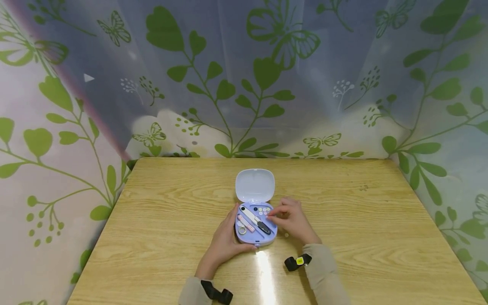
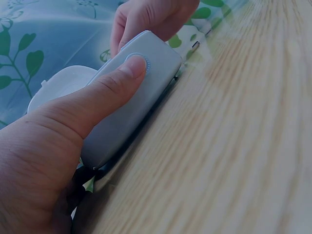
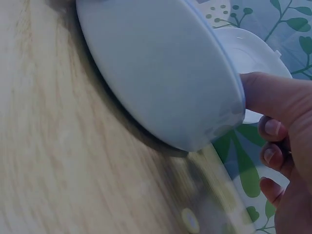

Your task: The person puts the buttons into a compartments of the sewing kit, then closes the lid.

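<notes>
A lavender sewing box (image 1: pixel 267 242) stands on the table with its white lid (image 1: pixel 255 185) raised at the back. My left hand (image 1: pixel 224 239) grips its left side, and the thumb presses the round clasp (image 2: pixel 141 57) at the front. Inside lie a long white tool with a black end (image 1: pixel 263 227), a pink-and-white stick (image 1: pixel 245 223), a small ring (image 1: pixel 242 230) and several small buttons (image 1: pixel 261 210). My right hand (image 1: pixel 291 218) reaches over the right rim, thumb and forefinger together at the buttons. In the right wrist view the box wall hides those fingertips; I cannot tell whether they hold a button.
A loose pale button (image 3: pixel 190 220) lies on the wooden table (image 1: pixel 171 228) just right of the box, below my right hand. Behind the table's far edge hangs a curtain (image 1: pixel 244 84) with green leaves and butterflies, and similar cloth lines both sides.
</notes>
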Demonstrator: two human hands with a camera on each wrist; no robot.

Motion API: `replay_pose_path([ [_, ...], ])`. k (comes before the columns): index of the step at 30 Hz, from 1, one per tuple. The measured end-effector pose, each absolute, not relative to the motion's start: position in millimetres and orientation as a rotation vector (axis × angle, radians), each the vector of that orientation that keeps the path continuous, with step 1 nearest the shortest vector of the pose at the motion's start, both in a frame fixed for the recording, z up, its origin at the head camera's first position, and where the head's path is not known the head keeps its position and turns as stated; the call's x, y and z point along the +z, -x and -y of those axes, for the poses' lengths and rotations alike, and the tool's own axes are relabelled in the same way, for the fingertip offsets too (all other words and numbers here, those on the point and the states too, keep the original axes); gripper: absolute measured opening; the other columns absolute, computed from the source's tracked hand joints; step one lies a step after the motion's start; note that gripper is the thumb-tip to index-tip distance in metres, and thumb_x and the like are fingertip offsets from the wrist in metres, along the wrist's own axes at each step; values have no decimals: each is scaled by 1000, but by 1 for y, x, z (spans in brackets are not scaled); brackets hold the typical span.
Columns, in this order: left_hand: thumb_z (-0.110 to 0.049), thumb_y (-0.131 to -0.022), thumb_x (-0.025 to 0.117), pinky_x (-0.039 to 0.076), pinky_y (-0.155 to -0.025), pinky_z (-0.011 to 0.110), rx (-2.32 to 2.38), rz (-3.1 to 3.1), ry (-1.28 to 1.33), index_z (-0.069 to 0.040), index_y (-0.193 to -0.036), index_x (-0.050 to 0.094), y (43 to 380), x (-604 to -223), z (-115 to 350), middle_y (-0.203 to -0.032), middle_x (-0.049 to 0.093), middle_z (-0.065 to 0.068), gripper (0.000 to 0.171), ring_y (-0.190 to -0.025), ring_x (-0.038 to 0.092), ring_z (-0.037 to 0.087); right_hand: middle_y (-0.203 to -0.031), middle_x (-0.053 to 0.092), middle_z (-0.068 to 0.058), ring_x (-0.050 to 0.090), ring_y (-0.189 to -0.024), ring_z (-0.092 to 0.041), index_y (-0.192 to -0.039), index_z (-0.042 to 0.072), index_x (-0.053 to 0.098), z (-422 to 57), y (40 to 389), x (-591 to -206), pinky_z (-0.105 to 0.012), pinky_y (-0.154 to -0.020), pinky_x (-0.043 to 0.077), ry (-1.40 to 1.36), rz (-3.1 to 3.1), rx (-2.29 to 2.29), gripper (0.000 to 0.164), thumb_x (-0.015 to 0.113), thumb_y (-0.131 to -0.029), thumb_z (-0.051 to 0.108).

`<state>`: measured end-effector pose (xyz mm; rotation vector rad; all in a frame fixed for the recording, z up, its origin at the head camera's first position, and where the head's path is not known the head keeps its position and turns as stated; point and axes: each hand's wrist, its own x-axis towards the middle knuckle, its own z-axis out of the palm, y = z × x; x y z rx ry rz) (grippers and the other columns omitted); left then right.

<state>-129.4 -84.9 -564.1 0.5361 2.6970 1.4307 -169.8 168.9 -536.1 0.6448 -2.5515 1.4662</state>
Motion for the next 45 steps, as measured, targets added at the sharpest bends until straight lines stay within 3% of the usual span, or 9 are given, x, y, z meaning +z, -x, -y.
replay_pose_path([
  [3, -53, -60, 92, 24, -118, 48, 1434, -2696, -537, -15, -161, 9, 129, -564, 85, -165, 18, 0, 136, -147, 23, 23, -78, 54, 11, 45, -83, -14, -82, 24, 79, -167, 169, -536, -58, -100, 18, -644, 2555, 1474, 11, 84, -80, 14],
  [10, -52, -61, 92, 25, -118, 47, 1437, -2695, -546, -15, -161, 9, 129, -564, 85, -164, 19, 0, 135, -147, 24, 23, -77, 52, 9, 43, -81, -13, -82, 24, 79, -166, 170, -538, -42, -85, 20, -697, 2551, 1446, 12, 84, -79, 13],
  [16, -52, -61, 92, 24, -118, 47, 1442, -2693, -555, -15, -161, 9, 129, -563, 84, -164, 20, 1, 135, -147, 24, 22, -76, 52, 6, 42, -78, -13, -82, 22, 79, -166, 169, -536, -40, -81, 21, -729, 2540, 1444, 12, 84, -79, 12],
  [22, -53, -60, 92, 26, -117, 50, 1457, -2701, -572, -14, -161, 11, 129, -564, 85, -164, 22, 3, 134, -146, 26, 26, -79, 55, 9, 45, -82, -12, -84, 21, 80, -168, 168, -530, -50, -94, 24, -701, 2564, 1450, 10, 84, -79, 14],
  [25, -53, -60, 92, 26, -117, 50, 1453, -2711, -577, -13, -161, 12, 129, -563, 85, -164, 22, 4, 135, -146, 26, 27, -80, 57, 9, 48, -82, -12, -84, 18, 80, -171, 170, -527, -46, -95, 28, -705, 2544, 1459, 9, 84, -79, 11],
  [31, -50, -59, 93, 26, -116, 52, 1460, -2712, -560, -12, -160, 14, 129, -562, 85, -163, 23, 5, 134, -145, 28, 29, -75, 53, 10, 44, -74, -12, -86, 12, 81, -179, 174, -521, -26, -68, 38, -738, 2499, 1422, 9, 84, -78, 7],
  [39, -49, -58, 94, 25, -117, 50, 1457, -2711, -549, -13, -160, 15, 129, -562, 85, -163, 23, 4, 134, -146, 27, 28, -70, 52, 4, 45, -69, -15, -85, 8, 80, -194, 173, -524, -24, -63, 37, -713, 2411, 1403, 13, 85, -74, 1],
  [45, -50, -58, 94, 26, -117, 50, 1456, -2723, -559, -14, -160, 15, 129, -563, 85, -163, 24, 4, 134, -146, 27, 27, -67, 50, -4, 45, -65, -25, -84, 1, 78, -203, 163, -520, -27, -61, 36, -656, 2394, 1390, 14, 84, -72, -5],
])
